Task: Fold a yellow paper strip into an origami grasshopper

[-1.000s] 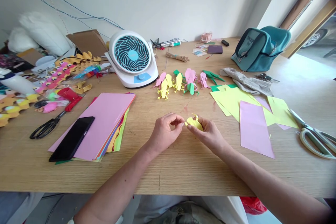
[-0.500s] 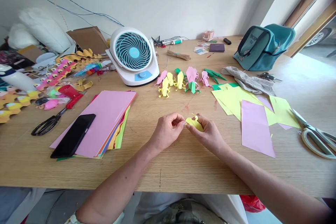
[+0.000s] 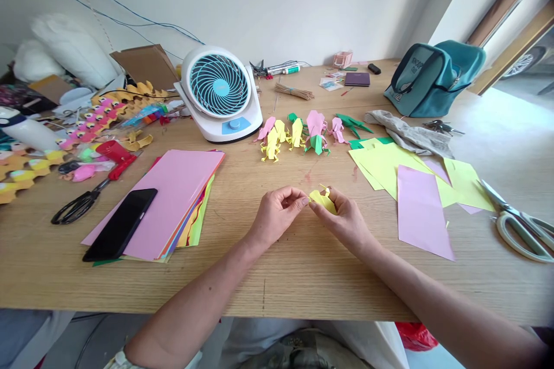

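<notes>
A small folded yellow paper figure (image 3: 324, 202) is held just above the table, between both hands. My right hand (image 3: 346, 218) grips its body, thumb in front and fingers behind. With thumb and forefinger, my left hand (image 3: 282, 210) pinches the figure's left end; the pinched tip is mostly hidden. Thin folded bits stick up from its top. Beyond the hands stand several finished-looking origami frogs, among them a yellow frog (image 3: 271, 145), a pink frog (image 3: 316, 122) and a green frog (image 3: 317, 145).
To the left, a phone (image 3: 120, 223) lies on a stack of coloured paper (image 3: 182, 184), near black-handled scissors (image 3: 80, 206). A fan (image 3: 220, 89) stands behind. On the right are yellow sheets (image 3: 385, 164), a pink sheet (image 3: 422, 210), large scissors (image 3: 519, 228) and a teal bag (image 3: 426, 81).
Both hands and the yellow paper figure have shifted very slightly to the right. The grips look the same, and the things on the table stay in place.
</notes>
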Available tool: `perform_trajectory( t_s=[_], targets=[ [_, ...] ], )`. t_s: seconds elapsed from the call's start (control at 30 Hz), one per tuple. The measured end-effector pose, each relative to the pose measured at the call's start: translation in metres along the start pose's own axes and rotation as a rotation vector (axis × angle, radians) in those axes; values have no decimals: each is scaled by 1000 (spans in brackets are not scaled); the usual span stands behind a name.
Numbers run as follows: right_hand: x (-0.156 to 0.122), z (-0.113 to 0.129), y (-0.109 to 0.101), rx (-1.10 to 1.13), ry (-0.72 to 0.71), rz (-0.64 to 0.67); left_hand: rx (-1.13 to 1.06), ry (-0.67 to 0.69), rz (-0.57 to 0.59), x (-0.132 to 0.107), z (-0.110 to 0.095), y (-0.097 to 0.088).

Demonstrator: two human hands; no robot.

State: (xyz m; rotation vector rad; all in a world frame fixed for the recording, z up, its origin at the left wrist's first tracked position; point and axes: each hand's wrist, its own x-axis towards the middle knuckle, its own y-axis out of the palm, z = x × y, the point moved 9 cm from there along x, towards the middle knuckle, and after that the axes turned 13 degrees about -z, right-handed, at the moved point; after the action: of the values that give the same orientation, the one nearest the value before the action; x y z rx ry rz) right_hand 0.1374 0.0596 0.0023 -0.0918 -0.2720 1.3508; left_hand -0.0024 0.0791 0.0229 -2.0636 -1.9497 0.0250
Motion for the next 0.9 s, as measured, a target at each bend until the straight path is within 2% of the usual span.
perform_trajectory(
  t_s=[0.23, 0.43, 0.53, 0.6, 0.67, 0.8, 0.9],
  targets=[
    [-3, 3, 3, 21, 21, 10, 78, 71, -57, -3, -9, -2],
    [-3, -8, 4, 147, 132, -2, -78, 2, -1, -5, 1, 12],
    [-6, -7, 11, 171, 156, 60, -109, -6, -30, -3, 5, 9],
    [-8, -2, 16, 186, 133, 137, -128, -30, -32, 0, 7, 4],
    [-8, 3, 13, 225, 79, 157, -146, -71, -10, 3, 9, 1],
    [1, 11, -10, 216, -101, 22, -192, -106, 59, 5, 8, 1],
    [5, 11, -14, 160, -132, 36, -219, -99, 117, 4, 6, 6]
  ],
)
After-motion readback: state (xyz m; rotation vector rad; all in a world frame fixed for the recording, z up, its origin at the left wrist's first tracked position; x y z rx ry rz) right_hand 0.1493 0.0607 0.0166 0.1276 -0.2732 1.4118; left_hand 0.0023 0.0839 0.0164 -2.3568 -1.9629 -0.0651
